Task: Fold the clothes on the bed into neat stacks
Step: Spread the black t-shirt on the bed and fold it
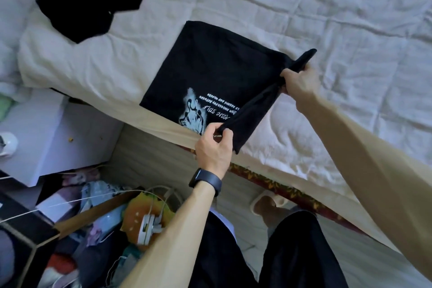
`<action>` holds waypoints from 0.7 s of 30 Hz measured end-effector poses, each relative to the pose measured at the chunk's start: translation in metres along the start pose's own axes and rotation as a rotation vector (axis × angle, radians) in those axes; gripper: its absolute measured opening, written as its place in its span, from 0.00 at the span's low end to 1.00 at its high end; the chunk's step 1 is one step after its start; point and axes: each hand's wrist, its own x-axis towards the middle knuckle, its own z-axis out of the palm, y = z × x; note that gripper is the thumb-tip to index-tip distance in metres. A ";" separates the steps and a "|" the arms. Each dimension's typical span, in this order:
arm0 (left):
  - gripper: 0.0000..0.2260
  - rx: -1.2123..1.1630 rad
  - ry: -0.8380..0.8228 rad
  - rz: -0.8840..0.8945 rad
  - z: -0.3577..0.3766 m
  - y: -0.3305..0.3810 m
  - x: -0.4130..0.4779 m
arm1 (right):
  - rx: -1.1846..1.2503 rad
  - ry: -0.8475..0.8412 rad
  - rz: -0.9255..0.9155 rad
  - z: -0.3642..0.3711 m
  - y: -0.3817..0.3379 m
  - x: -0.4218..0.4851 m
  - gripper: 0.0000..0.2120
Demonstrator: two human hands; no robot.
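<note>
on bed (304,7) | left hand (214,149) pinches black shirt (205,70) | right hand (300,82) grips shirt

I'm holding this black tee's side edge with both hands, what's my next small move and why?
Probably fold the lifted strip over the middle of the black tee. The left hand and right hand both pinch its raised side edge; the rest lies flat on the bed.
</note>
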 end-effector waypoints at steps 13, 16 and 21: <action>0.06 -0.090 0.031 -0.268 -0.122 -0.064 0.168 | -0.397 0.006 -0.091 0.233 -0.092 0.010 0.16; 0.05 -0.007 -0.042 -0.325 -0.138 -0.083 0.202 | -0.550 0.050 -0.096 0.277 -0.095 0.015 0.14; 0.02 0.107 -0.160 -0.382 -0.151 -0.096 0.235 | -0.751 0.101 -0.098 0.313 -0.106 0.023 0.12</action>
